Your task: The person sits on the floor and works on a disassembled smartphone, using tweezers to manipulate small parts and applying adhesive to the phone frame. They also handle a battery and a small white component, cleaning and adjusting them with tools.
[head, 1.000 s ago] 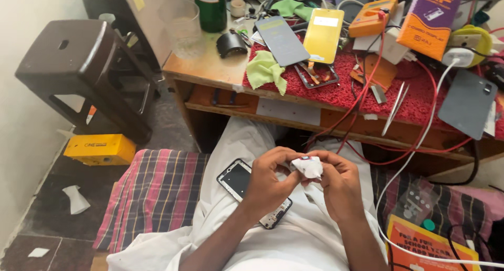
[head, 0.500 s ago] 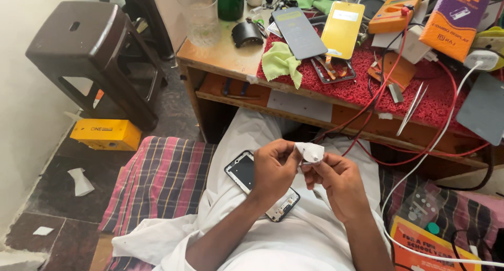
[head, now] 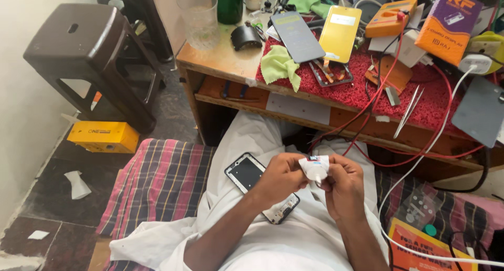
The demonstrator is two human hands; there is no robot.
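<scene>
Above the lap, both hands meet around a small white tube [head: 315, 167]: the left hand [head: 281, 177] pinches its body from one side, while the right hand [head: 344, 189] closes thumb and fingers on its lower end (whether a cap is being turned cannot be told). Compared with a second ago, the hands have drawn slightly nearer the body and the tube sits more upright between them; the grip itself is unchanged, which suggests the tube is being worked open or squeezed and nothing has yet been applied. A phone [head: 261, 187] with a dark glass face lies flat on the white cloth of the lap, partly under the left wrist, untouched. Ahead stands a wooden workbench [head: 226, 61] bearing a coarse red mat [head: 362, 92], a crumpled green cloth [head: 281, 66], a yellow phone back panel [head: 340, 33], metal tweezers [head: 408, 111] and looping red wires [head: 378, 97]. A dark plastic stool [head: 79, 45] stands to the left, beside a yellow box [head: 102, 136] on the stone floor.
</scene>
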